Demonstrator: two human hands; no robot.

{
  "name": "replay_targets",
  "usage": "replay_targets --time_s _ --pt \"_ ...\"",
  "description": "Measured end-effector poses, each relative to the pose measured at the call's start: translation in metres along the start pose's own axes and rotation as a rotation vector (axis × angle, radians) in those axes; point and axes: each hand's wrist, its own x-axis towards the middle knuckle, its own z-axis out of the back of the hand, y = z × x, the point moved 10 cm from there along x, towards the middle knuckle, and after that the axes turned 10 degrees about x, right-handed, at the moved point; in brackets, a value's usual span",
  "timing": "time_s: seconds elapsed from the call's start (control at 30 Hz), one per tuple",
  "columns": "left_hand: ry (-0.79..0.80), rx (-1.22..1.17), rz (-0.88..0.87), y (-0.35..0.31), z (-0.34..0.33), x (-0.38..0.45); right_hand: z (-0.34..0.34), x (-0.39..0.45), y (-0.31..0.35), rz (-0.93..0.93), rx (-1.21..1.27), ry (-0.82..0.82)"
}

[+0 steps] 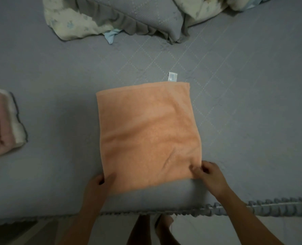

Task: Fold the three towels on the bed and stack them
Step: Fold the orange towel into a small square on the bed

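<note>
Left hand (pixel 98 183) and right hand (pixel 207 175) each pinch a near corner of the orange towel (pixel 146 135) lying flat on the bed (pixel 58 76)

Matt terry-cloth orange towel (pixel 148 135), quilted stitched grey bedspread (pixel 243 89)

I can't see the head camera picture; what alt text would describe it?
Two bare hands grip the near corners of an orange towel lying flat on a grey bed: the left hand at one corner, the right hand at the other. A folded pink and white towel lies at the left edge, and rumpled bedding lies beyond.
</note>
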Motion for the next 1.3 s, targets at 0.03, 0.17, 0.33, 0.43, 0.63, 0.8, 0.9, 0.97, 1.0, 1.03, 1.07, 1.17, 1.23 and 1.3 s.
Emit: replay_targets --time_s 0.03,0.17,0.33,0.43,0.63,0.8,0.9,0.97,1.0,1.03,1.07,1.17,1.23,1.3 --pt "0.032 0.0 0.002 0.007 -0.004 -0.006 -0.002 -0.001 -0.004 -0.023 -0.022 0.018" --pt "0.012 -0.099 0.047 0.026 -0.002 -0.032 0.009 -0.004 -0.006 -0.044 -0.073 -0.003" --pt "-0.046 -0.35 0.144 0.053 -0.01 -0.059 0.038 -0.033 -0.011 0.071 -0.037 -0.177" --pt "-0.001 -0.153 0.148 0.065 -0.03 -0.064 0.02 -0.037 -0.054 -0.083 -0.187 -0.043" --pt "-0.078 -0.282 0.231 0.076 -0.043 -0.073 0.013 -0.045 -0.08 -0.132 -0.125 -0.085" --pt "-0.076 -0.406 0.307 0.09 -0.05 -0.076 0.022 -0.046 -0.083 -0.157 -0.07 -0.112" --pt "-0.054 -0.618 0.433 0.104 -0.059 -0.092 0.027 -0.056 -0.093 -0.245 0.052 -0.122" --pt "-0.001 -0.688 0.477 0.106 -0.063 -0.106 0.026 -0.068 -0.095 -0.293 0.084 -0.101" --pt "0.02 -0.7 0.495 0.106 -0.062 -0.113 0.027 -0.074 -0.095 -0.309 0.101 -0.098" --pt "0.031 -0.706 0.516 0.107 -0.06 -0.122 0.028 -0.08 -0.094 -0.316 0.118 -0.097" --pt "0.034 -0.713 0.537 0.108 -0.057 -0.13 0.03 -0.086 -0.093 -0.322 0.147 -0.093" --pt "0.024 -0.725 0.546 0.105 -0.039 -0.152 0.036 -0.104 -0.083 -0.367 0.256 -0.065" --pt "0.031 -0.775 0.5 0.091 -0.022 -0.158 0.045 -0.112 -0.062 -0.362 0.312 -0.074" --pt "0.03 -0.845 0.447 0.072 -0.001 -0.154 0.059 -0.111 -0.025 -0.274 0.365 -0.105"
